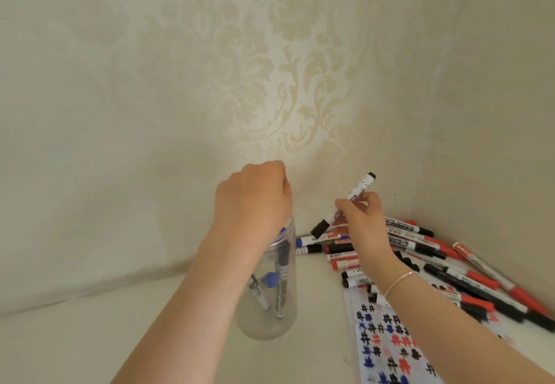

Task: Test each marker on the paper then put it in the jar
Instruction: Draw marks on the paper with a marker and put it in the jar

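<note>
The left hand [255, 197] hangs over the mouth of the clear jar [267, 317], fingers curled under so I cannot tell whether it holds anything, and a few markers stand inside the jar on the table [90, 338]. The right hand [365, 227] pinches a black-capped marker [345, 206] tilted above the pile of markers [435, 257] in the corner. The paper [387, 347], covered in black, red and blue hash marks, lies just right of the jar.
</note>
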